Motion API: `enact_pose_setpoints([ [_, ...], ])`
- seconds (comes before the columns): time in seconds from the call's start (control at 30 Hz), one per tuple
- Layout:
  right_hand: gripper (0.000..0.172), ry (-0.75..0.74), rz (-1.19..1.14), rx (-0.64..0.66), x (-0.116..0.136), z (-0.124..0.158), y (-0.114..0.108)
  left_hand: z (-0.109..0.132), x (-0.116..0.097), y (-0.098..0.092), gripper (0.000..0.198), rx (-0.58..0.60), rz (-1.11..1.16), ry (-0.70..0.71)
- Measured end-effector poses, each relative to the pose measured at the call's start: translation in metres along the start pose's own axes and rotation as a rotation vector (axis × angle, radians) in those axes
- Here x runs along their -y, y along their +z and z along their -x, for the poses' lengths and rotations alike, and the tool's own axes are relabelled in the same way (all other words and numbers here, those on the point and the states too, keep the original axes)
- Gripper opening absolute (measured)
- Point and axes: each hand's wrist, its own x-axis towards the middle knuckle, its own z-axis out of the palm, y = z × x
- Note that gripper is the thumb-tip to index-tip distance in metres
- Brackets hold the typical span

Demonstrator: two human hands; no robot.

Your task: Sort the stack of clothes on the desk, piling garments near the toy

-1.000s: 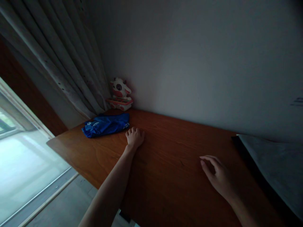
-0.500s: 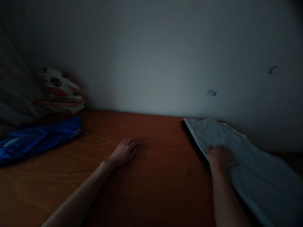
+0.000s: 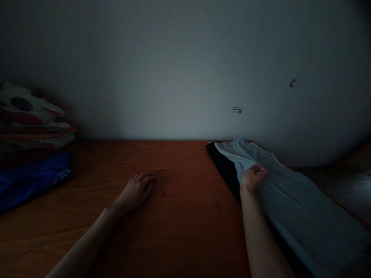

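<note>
Compared with half a second ago, our right hand (image 3: pixel 253 177) no longer lies spread on the grey cloth (image 3: pixel 295 197); it is now closed in a fist on its left part, gripping a bunch of the fabric, with creases running from our fingers to the far corner. The cloth's left edge has drawn back, so more of the black layer (image 3: pixel 222 162) beneath shows. Our left hand (image 3: pixel 137 191) still rests palm down, fingers loosely extended and holding nothing that we can see. Our view has turned a little to the right, putting the blue bundle (image 3: pixel 37 173) and the cow-like toy (image 3: pixel 31 112) partly out of the picture at the left.

A broad stretch of wood gives us room between our left hand and the black layer. The cloth lies along the right side of the tabletop (image 3: pixel 185 224), whose far edge runs straight along the wall (image 3: pixel 162 77).

The wood is reddish brown, with visible grain and a few dark marks. The pale wall bears a small printed label (image 3: pixel 237 109) and a dark curved mark (image 3: pixel 293 83), and the room is dim.
</note>
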Motion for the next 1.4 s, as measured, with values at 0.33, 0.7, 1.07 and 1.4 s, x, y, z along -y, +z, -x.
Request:
enact_pose_setpoints([
  [0.33, 0.047, -0.237, -0.605, 0.552, 0.12, 0.056, 0.025, -0.003, 0.002, -0.013, 0.058, -0.28, 0.483, -0.345],
  [0.7, 0.057, -0.145, -0.181, 0.465, 0.096, 0.088, 0.053, 0.005, -0.013, -0.007, 0.116, -0.043, 0.095, -0.229],
  [1.07, 0.042, -0.143, -0.856, 1.123, 0.155, 0.116, 0.034, -0.002, -0.055, -0.02, 0.085, 0.054, 0.091, -0.143],
  [1.4, 0.054, 0.304, -0.664, 0.361, 0.084, 0.087, 0.074, 0.028, -0.02, -0.087, 0.038, -0.518, 0.309, -0.365],
])
